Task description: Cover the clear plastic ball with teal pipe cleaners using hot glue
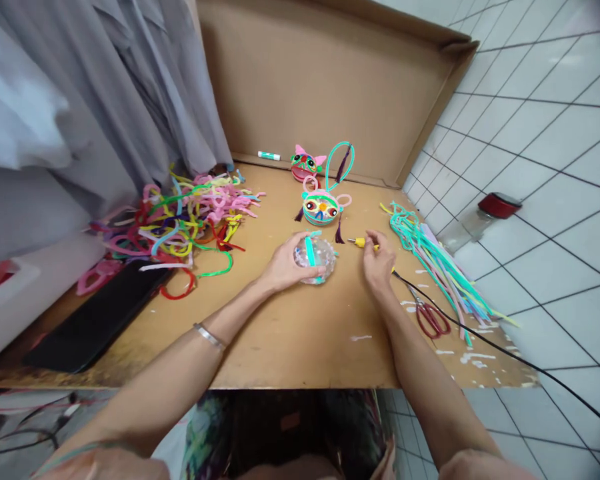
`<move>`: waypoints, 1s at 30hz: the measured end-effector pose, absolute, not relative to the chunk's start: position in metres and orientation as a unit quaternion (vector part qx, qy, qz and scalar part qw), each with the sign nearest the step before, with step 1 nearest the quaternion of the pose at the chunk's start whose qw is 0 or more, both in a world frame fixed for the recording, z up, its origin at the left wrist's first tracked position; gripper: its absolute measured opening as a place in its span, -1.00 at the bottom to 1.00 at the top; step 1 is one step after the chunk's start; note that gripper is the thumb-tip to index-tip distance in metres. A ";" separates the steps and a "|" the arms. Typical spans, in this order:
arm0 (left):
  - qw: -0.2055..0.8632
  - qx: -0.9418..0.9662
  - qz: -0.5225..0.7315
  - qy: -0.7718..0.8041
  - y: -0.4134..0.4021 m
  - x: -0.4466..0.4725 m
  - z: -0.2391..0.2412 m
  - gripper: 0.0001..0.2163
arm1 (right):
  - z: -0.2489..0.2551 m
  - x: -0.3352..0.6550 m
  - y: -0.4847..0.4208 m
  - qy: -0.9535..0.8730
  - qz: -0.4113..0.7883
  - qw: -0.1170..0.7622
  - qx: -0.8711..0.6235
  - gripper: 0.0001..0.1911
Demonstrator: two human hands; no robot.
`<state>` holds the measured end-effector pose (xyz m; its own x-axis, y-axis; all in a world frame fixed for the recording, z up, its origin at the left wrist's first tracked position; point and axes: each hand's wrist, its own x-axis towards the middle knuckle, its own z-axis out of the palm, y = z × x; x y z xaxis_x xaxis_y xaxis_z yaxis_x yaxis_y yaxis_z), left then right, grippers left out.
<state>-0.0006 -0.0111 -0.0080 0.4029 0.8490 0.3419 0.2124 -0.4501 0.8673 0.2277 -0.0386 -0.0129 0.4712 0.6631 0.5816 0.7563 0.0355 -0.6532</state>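
My left hand (286,263) is wrapped round the side of a clear plastic ball (325,260) that has a teal fuzzy strip (310,251) across it. The ball is at the middle of the table. To its right, my right hand (379,263) is closed on a yellow soldering iron (359,242). The iron's metal tip points left toward the ball, apart from it, and its black cord runs off to the right. Just beyond the ball stands a decorated lion-head ornament (321,208) with pink ears, a teal loop and dark tassels.
A second, pink-eared ornament (306,165) and a glue stick (269,156) are by the cardboard backing (330,87). Loose pipe cleaners (180,220) and a black phone (100,320) lie left. Right are straight pipe cleaners (440,267), red-handled scissors (433,320) and a red-lidded jar (500,205).
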 end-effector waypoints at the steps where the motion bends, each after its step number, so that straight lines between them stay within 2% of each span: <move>1: 0.377 0.751 0.412 0.353 -0.012 0.000 -0.007 -0.24 | -0.010 0.233 -0.040 -0.498 -0.077 0.467 -0.727 -0.62; 3: 0.360 0.764 0.409 0.346 -0.015 0.000 -0.005 -0.28 | -0.006 0.242 -0.043 -0.471 -0.108 0.367 -0.795 -0.59; 7: 0.348 0.772 0.405 0.344 -0.016 0.000 -0.004 -0.29 | -0.004 0.246 -0.046 -0.439 -0.091 0.171 -0.877 -0.48; 9: 0.346 0.774 0.403 0.344 -0.016 0.000 -0.004 -0.28 | -0.006 0.245 -0.045 -0.433 -0.087 0.128 -0.888 -0.43; 12: 0.336 0.780 0.400 0.345 -0.015 0.000 -0.005 -0.27 | -0.007 0.243 -0.044 -0.418 -0.085 0.118 -0.897 -0.37; 15: 0.324 0.787 0.395 0.346 -0.015 0.000 -0.005 -0.27 | -0.006 0.247 -0.044 -0.399 -0.054 0.135 -0.905 -0.35; 21: 0.333 0.778 0.406 0.343 -0.014 0.000 -0.005 -0.28 | 0.000 0.254 -0.048 -0.378 -0.017 0.187 -0.907 -0.49; 27: 0.330 0.768 0.418 0.356 -0.009 -0.002 -0.006 -0.27 | 0.009 0.240 -0.047 -0.409 -0.091 0.427 -0.802 -0.49; 30: 0.332 0.760 0.427 0.361 -0.008 -0.002 -0.007 -0.27 | 0.010 0.231 -0.049 -0.465 -0.149 0.485 -0.725 -0.45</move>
<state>-0.0022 -0.0080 -0.0069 0.3753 0.8319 0.4087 0.2645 -0.5187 0.8130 0.2313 -0.0488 0.0103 0.5226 0.5298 0.6679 0.8196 -0.0964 -0.5648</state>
